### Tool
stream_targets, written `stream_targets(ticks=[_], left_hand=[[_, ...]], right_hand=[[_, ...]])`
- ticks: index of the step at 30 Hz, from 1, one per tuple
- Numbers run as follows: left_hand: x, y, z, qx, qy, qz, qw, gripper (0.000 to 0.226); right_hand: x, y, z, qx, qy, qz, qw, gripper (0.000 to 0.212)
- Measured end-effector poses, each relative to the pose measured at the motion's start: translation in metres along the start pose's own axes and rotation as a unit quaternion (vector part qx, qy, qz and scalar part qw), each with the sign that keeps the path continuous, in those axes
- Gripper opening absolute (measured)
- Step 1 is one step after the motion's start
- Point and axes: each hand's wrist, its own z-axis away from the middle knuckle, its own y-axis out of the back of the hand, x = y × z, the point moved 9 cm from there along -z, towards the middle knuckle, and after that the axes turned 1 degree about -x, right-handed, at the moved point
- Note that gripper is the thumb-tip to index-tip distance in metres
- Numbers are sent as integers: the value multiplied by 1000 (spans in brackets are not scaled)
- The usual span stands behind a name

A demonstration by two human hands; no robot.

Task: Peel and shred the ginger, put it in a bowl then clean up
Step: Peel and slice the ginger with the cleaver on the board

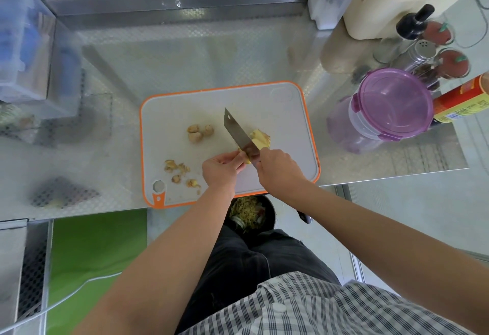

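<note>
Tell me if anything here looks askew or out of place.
The cutting board lies skewed on the counter, its near edge at the counter's front above a bin. Ginger peelings lie strewn near its near-left corner.

A kitchen: steel counter [185, 51], orange-rimmed cutting board [285, 112], spice shakers [420, 55] and sauce bottles [412, 26].

There is only the one view, from a camera on the person's head, looking forward and steeply down over the metal surface [185, 51]. It sits close: the cutting board [172, 112] lies mid-frame, the checked shirt [317, 308] fills the bottom edge, and the wide lens bows the straight lines toward the corners.
</note>
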Motion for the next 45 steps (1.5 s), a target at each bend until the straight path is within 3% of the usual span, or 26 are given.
stream_targets(ticks=[10, 17, 25, 31, 45], left_hand=[[2, -4, 2, -17, -19, -5, 1000, 20], [3, -1, 4, -8, -11, 11, 1000, 16], [2, -3, 6, 0, -19, 14, 1000, 14], [3, -2, 7, 4, -18, 7, 1000, 11], [2, 1, 4, 8, -23, -3, 1000, 8]], right_hand=[[3, -22, -12, 4, -25, -39, 999, 13], [10, 8, -4, 27, 2, -85, 996, 18], [7, 12, 17, 20, 12, -43, 999, 20], [7, 9, 17, 2, 3, -13, 1000, 8], [-4, 3, 3, 9, -7, -24, 1000, 10]])
